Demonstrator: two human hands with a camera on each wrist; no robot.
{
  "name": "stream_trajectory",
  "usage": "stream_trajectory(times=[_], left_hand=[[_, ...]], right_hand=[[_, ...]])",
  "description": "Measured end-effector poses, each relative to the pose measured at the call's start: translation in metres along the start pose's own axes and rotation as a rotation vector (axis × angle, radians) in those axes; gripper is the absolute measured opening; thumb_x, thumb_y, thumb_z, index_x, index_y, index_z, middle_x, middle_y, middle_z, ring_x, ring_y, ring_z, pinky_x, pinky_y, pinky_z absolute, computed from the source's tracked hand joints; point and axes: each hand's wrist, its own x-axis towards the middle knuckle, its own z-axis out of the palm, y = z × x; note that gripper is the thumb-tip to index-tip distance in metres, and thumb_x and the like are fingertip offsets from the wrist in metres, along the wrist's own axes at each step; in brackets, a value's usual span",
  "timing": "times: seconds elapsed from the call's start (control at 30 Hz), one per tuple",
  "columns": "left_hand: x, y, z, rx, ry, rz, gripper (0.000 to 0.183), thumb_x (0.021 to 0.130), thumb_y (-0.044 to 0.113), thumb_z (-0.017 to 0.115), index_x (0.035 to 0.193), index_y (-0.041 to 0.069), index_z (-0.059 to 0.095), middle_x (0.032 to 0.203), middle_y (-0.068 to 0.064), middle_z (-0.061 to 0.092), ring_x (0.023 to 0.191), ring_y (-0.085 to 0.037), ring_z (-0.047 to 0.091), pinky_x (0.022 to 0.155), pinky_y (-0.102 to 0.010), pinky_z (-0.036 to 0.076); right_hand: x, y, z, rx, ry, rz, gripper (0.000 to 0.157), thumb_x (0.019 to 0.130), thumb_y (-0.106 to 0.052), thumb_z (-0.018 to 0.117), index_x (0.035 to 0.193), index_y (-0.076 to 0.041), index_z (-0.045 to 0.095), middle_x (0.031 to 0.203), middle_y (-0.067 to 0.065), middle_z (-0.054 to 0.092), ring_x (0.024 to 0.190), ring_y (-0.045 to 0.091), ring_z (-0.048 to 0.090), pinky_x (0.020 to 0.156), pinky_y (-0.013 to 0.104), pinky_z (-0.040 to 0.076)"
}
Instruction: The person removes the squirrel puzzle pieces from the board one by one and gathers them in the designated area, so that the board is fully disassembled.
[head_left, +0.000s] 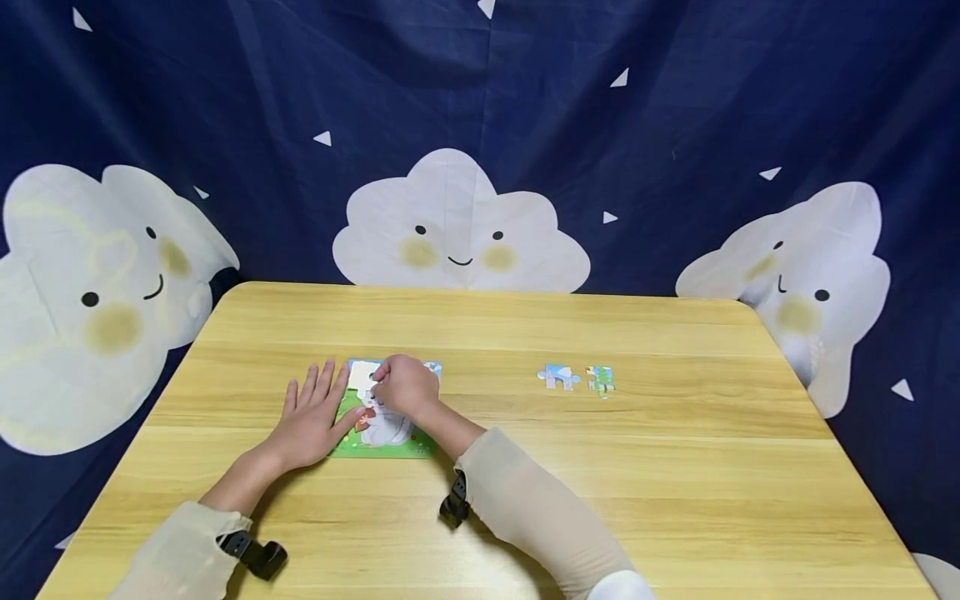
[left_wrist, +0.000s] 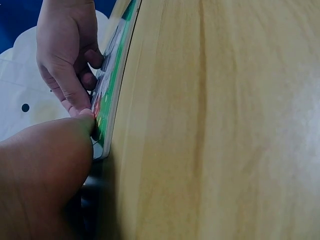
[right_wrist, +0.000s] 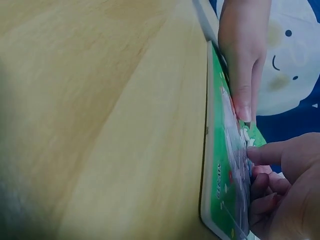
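Note:
A jigsaw puzzle board (head_left: pixel 382 450), with a pale grey animal on green grass, lies left of centre on the table. At its upper left, a white patch (head_left: pixel 360 372) of bare backing shows. My left hand (head_left: pixel 311 421) rests spread beside the board's left edge, its thumb (right_wrist: pixel 243 110) lying on the picture. Over the board's upper part, my right hand (head_left: pixel 408 387) has curled fingers, and its thumb and index finger pinch a small puzzle piece by the white patch. That piece is mostly hidden by the fingers.
Two loose puzzle pieces, one blue and white (head_left: pixel 558 377) and one green and blue (head_left: pixel 601 378), lie to the right on the wooden table (head_left: pixel 675 467). A dark blue curtain (head_left: pixel 555 100) with white clouds hangs behind the table's far edge.

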Motion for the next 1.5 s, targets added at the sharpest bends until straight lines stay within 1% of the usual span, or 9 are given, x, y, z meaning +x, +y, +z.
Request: stream_trajectory(times=[0.27, 0.53, 0.67, 0.87, 1.0, 1.1, 1.17, 1.37, 1.5], left_hand=[[0.002, -0.009, 0.005, 0.009, -0.006, 0.006, 0.082, 0.108, 0.052, 0.04, 0.162, -0.001, 0.009, 0.166, -0.03, -0.002, 0.151, -0.05, -0.01, 0.114, -0.069, -0.013], [0.005, -0.014, 0.007, 0.025, -0.042, -0.011, 0.085, 0.107, 0.055, 0.037, 0.162, 0.0, 0.004, 0.167, -0.028, -0.007, 0.151, -0.049, -0.015, 0.114, -0.068, -0.015], [0.003, -0.011, 0.006, 0.025, -0.038, -0.006, 0.085, 0.107, 0.055, 0.037, 0.162, 0.0, 0.004, 0.167, -0.028, -0.007, 0.151, -0.049, -0.014, 0.114, -0.069, -0.015], [0.001, -0.008, 0.005, -0.008, -0.005, 0.009, 0.082, 0.108, 0.052, 0.04, 0.162, -0.001, 0.008, 0.166, -0.032, -0.002, 0.151, -0.051, -0.011, 0.113, -0.07, -0.013], [0.0, -0.006, 0.005, -0.025, 0.006, 0.017, 0.082, 0.107, 0.05, 0.042, 0.162, -0.002, 0.01, 0.165, -0.033, -0.001, 0.15, -0.053, -0.01, 0.113, -0.071, -0.013], [0.001, -0.007, 0.006, 0.001, -0.008, 0.005, 0.082, 0.108, 0.051, 0.04, 0.163, 0.0, 0.007, 0.165, -0.032, -0.003, 0.151, -0.051, -0.012, 0.113, -0.07, -0.014], [0.002, -0.009, 0.007, 0.02, -0.01, -0.001, 0.082, 0.108, 0.053, 0.038, 0.163, 0.001, 0.007, 0.166, -0.03, -0.004, 0.151, -0.05, -0.012, 0.114, -0.069, -0.014], [0.002, -0.01, 0.008, -0.003, 0.008, 0.011, 0.082, 0.107, 0.052, 0.041, 0.163, 0.0, 0.008, 0.166, -0.031, -0.003, 0.151, -0.05, -0.012, 0.114, -0.069, -0.014], [0.003, -0.012, 0.009, 0.017, -0.016, -0.004, 0.084, 0.107, 0.053, 0.039, 0.163, 0.001, 0.005, 0.167, -0.029, -0.006, 0.151, -0.049, -0.014, 0.114, -0.068, -0.015]], right_hand=[[0.001, 0.001, 0.0, -0.052, -0.01, -0.038, 0.007, 0.09, -0.025, 0.08, 0.092, -0.021, 0.075, 0.068, -0.012, 0.059, 0.059, 0.005, 0.052, 0.052, 0.024, 0.04], [0.003, -0.001, -0.001, -0.095, -0.028, -0.028, 0.012, 0.089, -0.031, 0.082, 0.09, -0.021, 0.074, 0.076, -0.014, 0.064, 0.062, 0.005, 0.054, 0.053, 0.025, 0.042], [0.004, 0.002, 0.0, -0.068, -0.012, -0.054, 0.012, 0.09, -0.03, 0.08, 0.091, -0.02, 0.074, 0.075, -0.014, 0.063, 0.063, 0.004, 0.054, 0.054, 0.024, 0.042], [0.003, 0.011, -0.004, 0.031, -0.012, -0.163, 0.011, 0.089, -0.024, 0.08, 0.089, -0.016, 0.073, 0.073, -0.012, 0.062, 0.064, 0.002, 0.054, 0.056, 0.018, 0.043], [0.001, 0.018, -0.011, 0.097, -0.024, -0.261, 0.012, 0.087, -0.02, 0.082, 0.09, -0.013, 0.072, 0.076, -0.01, 0.065, 0.066, 0.001, 0.056, 0.061, 0.016, 0.046], [0.0, 0.023, -0.017, 0.135, -0.028, -0.307, 0.012, 0.086, -0.017, 0.082, 0.091, -0.012, 0.072, 0.078, -0.008, 0.066, 0.068, 0.002, 0.058, 0.065, 0.015, 0.047], [-0.001, 0.027, -0.022, 0.154, -0.033, -0.319, 0.013, 0.086, -0.015, 0.083, 0.091, -0.011, 0.072, 0.078, -0.007, 0.066, 0.07, 0.002, 0.058, 0.067, 0.015, 0.048], [-0.007, 0.048, -0.04, 0.174, -0.03, -0.348, 0.012, 0.086, -0.01, 0.082, 0.091, -0.008, 0.072, 0.079, -0.004, 0.067, 0.071, 0.005, 0.059, 0.071, 0.018, 0.05], [-0.012, 0.067, -0.056, 0.171, -0.02, -0.363, 0.012, 0.085, -0.007, 0.082, 0.092, -0.006, 0.072, 0.08, -0.002, 0.068, 0.071, 0.006, 0.061, 0.071, 0.019, 0.052]])
